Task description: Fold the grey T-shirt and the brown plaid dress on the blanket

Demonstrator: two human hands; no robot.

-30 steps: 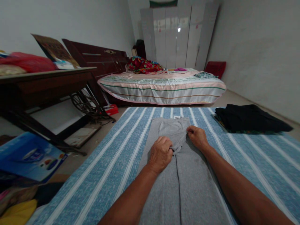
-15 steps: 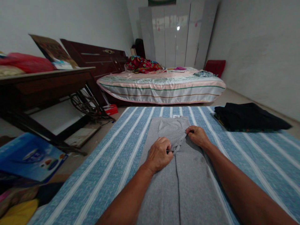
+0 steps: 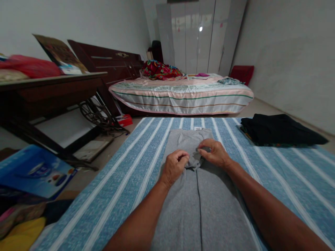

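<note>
A grey garment lies flat along a blue and white striped sheet. Near its far end a loose flap of the grey cloth is bunched up between my hands. My left hand is closed in a pinch on the flap's left side. My right hand pinches the flap from the right, fingers curled over it. The two hands are close together, almost touching. A small white label shows at the garment's far edge.
A folded black garment lies on the sheet at the right. A dark wooden table with a treadle frame stands at the left, a blue box below it. A bed and a pale wardrobe stand behind.
Both hands have moved toward each other, gathering the grey flap into a tighter bunch at the middle. The right hand shifted left and the left hand slightly forward.
</note>
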